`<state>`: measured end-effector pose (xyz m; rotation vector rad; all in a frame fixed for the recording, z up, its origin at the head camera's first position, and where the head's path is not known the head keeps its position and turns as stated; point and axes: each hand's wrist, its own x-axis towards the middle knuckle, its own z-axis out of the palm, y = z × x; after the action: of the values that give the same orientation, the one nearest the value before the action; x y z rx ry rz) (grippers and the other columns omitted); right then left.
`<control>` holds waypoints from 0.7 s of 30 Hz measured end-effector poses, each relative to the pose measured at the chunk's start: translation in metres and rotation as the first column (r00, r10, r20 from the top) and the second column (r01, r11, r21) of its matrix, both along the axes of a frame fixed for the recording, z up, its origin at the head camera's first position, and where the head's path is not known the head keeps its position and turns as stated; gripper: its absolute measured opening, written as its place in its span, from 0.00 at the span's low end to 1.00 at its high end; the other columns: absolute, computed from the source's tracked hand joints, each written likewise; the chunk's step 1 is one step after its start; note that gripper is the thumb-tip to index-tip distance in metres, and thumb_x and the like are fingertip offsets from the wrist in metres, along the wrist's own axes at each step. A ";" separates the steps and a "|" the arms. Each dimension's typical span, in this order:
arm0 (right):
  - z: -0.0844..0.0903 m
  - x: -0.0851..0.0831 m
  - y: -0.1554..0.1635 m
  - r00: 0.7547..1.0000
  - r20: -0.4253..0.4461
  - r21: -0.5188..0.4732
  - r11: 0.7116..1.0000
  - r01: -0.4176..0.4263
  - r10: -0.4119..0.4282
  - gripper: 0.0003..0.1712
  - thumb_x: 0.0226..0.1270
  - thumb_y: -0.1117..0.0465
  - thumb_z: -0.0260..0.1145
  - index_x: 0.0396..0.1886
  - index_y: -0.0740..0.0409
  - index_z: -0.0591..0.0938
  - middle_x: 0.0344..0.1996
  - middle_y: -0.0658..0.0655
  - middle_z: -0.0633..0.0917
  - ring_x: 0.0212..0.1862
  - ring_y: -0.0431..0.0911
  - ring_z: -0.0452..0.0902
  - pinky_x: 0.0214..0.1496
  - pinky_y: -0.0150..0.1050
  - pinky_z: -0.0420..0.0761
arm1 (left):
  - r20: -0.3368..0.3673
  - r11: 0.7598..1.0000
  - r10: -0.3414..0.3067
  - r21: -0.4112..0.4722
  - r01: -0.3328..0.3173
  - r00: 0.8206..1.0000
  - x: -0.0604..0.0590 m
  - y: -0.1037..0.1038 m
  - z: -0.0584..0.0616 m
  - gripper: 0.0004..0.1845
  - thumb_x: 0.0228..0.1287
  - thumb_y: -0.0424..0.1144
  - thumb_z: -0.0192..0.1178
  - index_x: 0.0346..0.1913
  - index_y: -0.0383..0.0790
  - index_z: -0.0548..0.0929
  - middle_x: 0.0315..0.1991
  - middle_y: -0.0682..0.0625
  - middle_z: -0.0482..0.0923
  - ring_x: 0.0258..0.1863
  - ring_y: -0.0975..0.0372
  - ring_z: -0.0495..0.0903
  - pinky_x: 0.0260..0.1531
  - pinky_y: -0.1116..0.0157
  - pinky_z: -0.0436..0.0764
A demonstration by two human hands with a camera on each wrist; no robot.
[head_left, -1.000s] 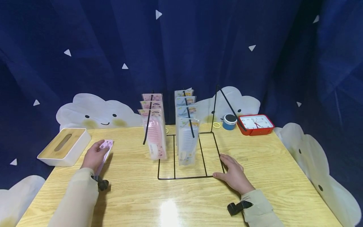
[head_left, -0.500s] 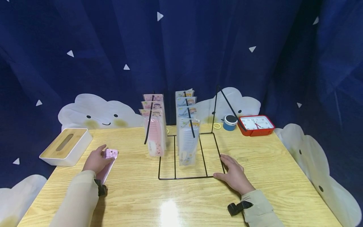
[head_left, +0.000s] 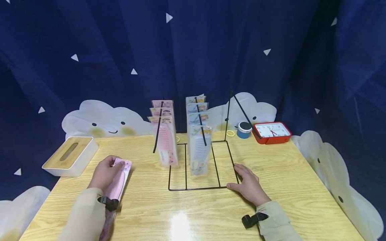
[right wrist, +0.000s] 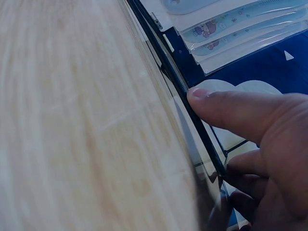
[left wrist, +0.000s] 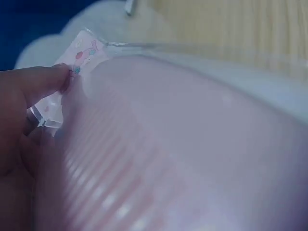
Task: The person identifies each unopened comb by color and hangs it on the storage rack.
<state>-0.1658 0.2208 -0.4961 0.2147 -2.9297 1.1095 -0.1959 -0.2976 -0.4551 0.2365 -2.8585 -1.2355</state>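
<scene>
My left hand (head_left: 105,172) pinches the top card of a pink packaged comb (head_left: 118,182) between thumb and fingers, left of the rack. In the left wrist view the comb (left wrist: 159,130) fills most of the picture, teeth showing through the clear wrapper. My right hand (head_left: 248,184) holds the front right corner of a black wire rack (head_left: 205,188), thumb on the front bar and fingers along the side bar. Pink packaged combs (head_left: 165,140) hang on the rack's left hook, blue packaged combs (head_left: 199,150) on the middle one. The right hook (head_left: 245,113) carries nothing.
A tissue box (head_left: 72,155) with a wooden lid stands at the left. Behind the rack's right side are a yellow ring (head_left: 230,133), a small blue speaker-like cylinder (head_left: 244,130) and a red clock (head_left: 272,132). A dark blue curtain (head_left: 193,50) hangs behind the table (head_left: 144,207).
My left hand has come slightly right and lifted the pink packaged comb, which now shows more of its length toward me. The right hand stays at the rack's corner.
</scene>
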 end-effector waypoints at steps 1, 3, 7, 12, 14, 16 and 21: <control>0.000 0.000 0.000 1.000 -0.001 0.002 1.000 -0.001 0.001 0.49 0.57 0.51 0.77 0.72 0.70 0.67 0.72 0.70 0.66 0.74 0.67 0.55 0.65 0.66 0.52 | -0.021 1.000 0.001 -0.002 -0.001 1.000 0.002 0.003 0.003 0.19 0.75 0.49 0.56 0.54 0.35 0.77 0.52 0.37 0.77 0.45 0.51 0.72 0.42 0.58 0.70; 0.000 0.000 0.000 1.000 -0.003 0.006 1.000 -0.003 0.003 0.49 0.57 0.51 0.77 0.72 0.71 0.67 0.72 0.70 0.66 0.74 0.67 0.55 0.65 0.66 0.52 | -0.063 1.000 0.004 0.014 -0.003 0.998 0.005 0.010 0.009 0.19 0.75 0.49 0.57 0.53 0.35 0.78 0.51 0.38 0.78 0.44 0.52 0.72 0.41 0.60 0.70; 0.001 0.001 0.000 1.000 -0.003 0.014 1.000 0.000 0.000 0.49 0.58 0.51 0.77 0.72 0.70 0.67 0.72 0.70 0.66 0.74 0.67 0.55 0.65 0.66 0.52 | -0.111 0.998 0.012 0.057 -0.006 0.994 0.012 0.023 0.022 0.21 0.73 0.51 0.58 0.53 0.36 0.79 0.52 0.39 0.80 0.43 0.55 0.73 0.39 0.64 0.72; -0.001 0.000 0.001 1.000 0.000 0.009 1.000 0.002 -0.002 0.49 0.58 0.51 0.77 0.72 0.70 0.67 0.72 0.70 0.66 0.74 0.67 0.55 0.65 0.66 0.52 | -0.141 0.994 0.023 0.107 -0.008 0.990 0.023 0.040 0.039 0.21 0.72 0.53 0.60 0.52 0.38 0.80 0.52 0.41 0.81 0.40 0.59 0.74 0.34 0.68 0.75; -0.001 0.000 0.001 1.000 0.000 0.007 1.000 0.003 -0.003 0.49 0.58 0.51 0.77 0.73 0.70 0.67 0.72 0.70 0.66 0.74 0.67 0.55 0.65 0.66 0.52 | -0.165 0.992 0.025 0.130 -0.003 0.986 0.028 0.046 0.045 0.20 0.71 0.53 0.61 0.51 0.38 0.80 0.49 0.42 0.81 0.36 0.61 0.75 0.31 0.68 0.76; -0.001 -0.001 0.001 1.000 0.001 0.006 1.000 0.002 -0.002 0.49 0.58 0.51 0.77 0.73 0.70 0.67 0.72 0.70 0.66 0.74 0.67 0.55 0.65 0.66 0.52 | -0.192 0.988 0.027 0.155 0.003 0.981 0.034 0.053 0.051 0.19 0.71 0.52 0.61 0.49 0.38 0.81 0.42 0.44 0.82 0.30 0.63 0.76 0.25 0.67 0.77; 0.000 0.000 0.001 1.000 0.006 0.005 1.000 0.000 0.000 0.49 0.58 0.51 0.77 0.72 0.70 0.67 0.72 0.70 0.66 0.74 0.67 0.55 0.65 0.66 0.52 | -0.273 0.977 0.004 0.204 0.054 0.962 0.047 0.071 0.064 0.16 0.73 0.49 0.60 0.46 0.38 0.83 0.27 0.50 0.77 0.21 0.65 0.73 0.19 0.66 0.75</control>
<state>-0.1658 0.2218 -0.4959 0.2123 -2.9385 1.1044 -0.1486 -0.2267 -0.3911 0.0279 -2.5086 -1.4500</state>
